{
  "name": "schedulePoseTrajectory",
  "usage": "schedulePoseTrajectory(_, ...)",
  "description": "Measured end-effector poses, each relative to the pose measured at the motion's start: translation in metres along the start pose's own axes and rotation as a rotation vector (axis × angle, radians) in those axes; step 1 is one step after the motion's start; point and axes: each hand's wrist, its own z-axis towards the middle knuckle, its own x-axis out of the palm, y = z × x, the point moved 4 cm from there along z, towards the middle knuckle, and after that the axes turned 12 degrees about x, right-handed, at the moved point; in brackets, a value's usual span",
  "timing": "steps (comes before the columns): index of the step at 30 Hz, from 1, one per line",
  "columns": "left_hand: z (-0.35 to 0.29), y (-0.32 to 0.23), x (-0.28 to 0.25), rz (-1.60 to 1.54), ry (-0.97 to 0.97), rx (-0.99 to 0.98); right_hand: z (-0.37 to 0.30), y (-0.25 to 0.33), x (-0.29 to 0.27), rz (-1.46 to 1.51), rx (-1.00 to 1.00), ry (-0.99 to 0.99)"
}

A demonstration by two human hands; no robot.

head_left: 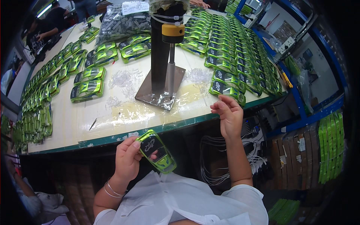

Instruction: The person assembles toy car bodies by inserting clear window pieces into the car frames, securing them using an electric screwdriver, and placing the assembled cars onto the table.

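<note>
My left hand (127, 155) grips a bright green and black toy car body (155, 150) by its upper left edge, in front of the table's near edge. The car body is tilted, with a white script mark on its black panel. Raised at the right, my right hand (229, 112) has its thumb and fingers drawn together in a pinch. Whatever it may hold is too small to make out. Just beyond those fingertips lies the nearest of the green car bodies (224, 89) in the right-hand rows.
A dark post on a brown metal plate (144, 93) carries a vertical tool (171, 71) with a yellow collar. Small clear plastic pieces (125, 78) lie beside it. More car bodies (88, 89) line the left. A bag of grey parts (125, 23) sits behind. Cables (212, 157) hang below the table.
</note>
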Motion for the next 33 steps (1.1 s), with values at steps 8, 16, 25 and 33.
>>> schedulePoseTrajectory(8, 0.008, 0.003, 0.018, -0.020, 0.101, -0.042, -0.016, -0.007, 0.008, 0.164, 0.130, 0.070)
schedulePoseTrajectory(16, 0.011, 0.004, 0.027, 0.187, 0.250, 0.050, -0.057, -0.019, 0.067, 0.021, 0.268, 0.442)
schedulePoseTrajectory(25, 0.010, 0.000, 0.025, 0.512, 0.299, 0.225, -0.058, -0.034, 0.077, 0.026, 0.463, 0.447)
schedulePoseTrajectory(33, 0.009, -0.003, 0.025, 0.574, 0.328, 0.240, -0.058, -0.034, 0.077, -0.005, 0.454, 0.500)
